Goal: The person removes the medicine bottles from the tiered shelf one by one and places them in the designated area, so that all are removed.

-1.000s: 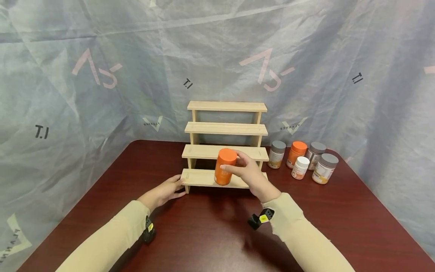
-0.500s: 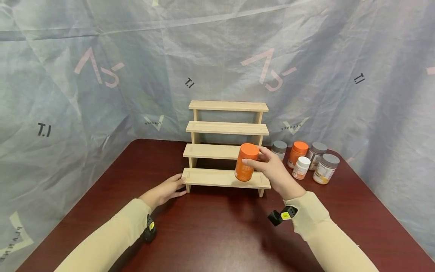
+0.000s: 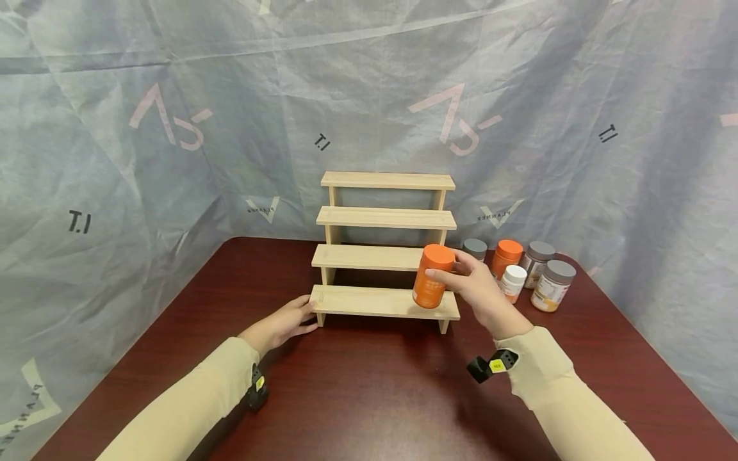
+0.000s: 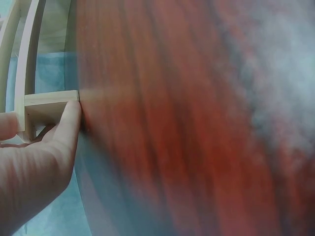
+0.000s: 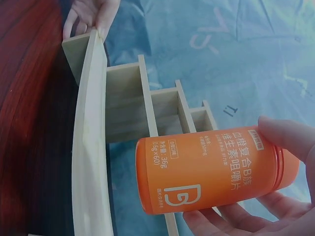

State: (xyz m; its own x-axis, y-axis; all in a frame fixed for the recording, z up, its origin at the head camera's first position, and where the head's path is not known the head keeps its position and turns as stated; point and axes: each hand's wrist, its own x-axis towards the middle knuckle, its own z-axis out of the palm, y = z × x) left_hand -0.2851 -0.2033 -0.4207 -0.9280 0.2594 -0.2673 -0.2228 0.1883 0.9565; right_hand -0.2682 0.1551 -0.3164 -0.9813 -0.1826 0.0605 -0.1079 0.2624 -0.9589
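My right hand (image 3: 477, 282) grips an orange supplement bottle (image 3: 432, 276) with an orange lid, upright, in front of the right part of the pale wooden tiered display shelf (image 3: 369, 301). In the right wrist view, fingers and thumb wrap the lid end of the bottle (image 5: 211, 172), and a gap shows between its base and the lowest board (image 5: 91, 147). My left hand (image 3: 282, 325) holds the lowest tier's left end. The left wrist view shows its thumb (image 4: 7, 125) against the board and a finger along the side leg (image 4: 51, 101).
Several bottles stand right of the shelf: a grey-lidded bottle (image 3: 475, 248) partly behind my right hand, an orange one (image 3: 507, 255), a small white-lidded one (image 3: 513, 280), and two more grey-lidded ones. A grey sheet (image 3: 369, 96) hangs behind the dark red table (image 3: 357, 390).
My right hand has carried the orange bottle rightward along the lower tiers, more slowly in the last half second. The left hand has stayed at the shelf's left end.
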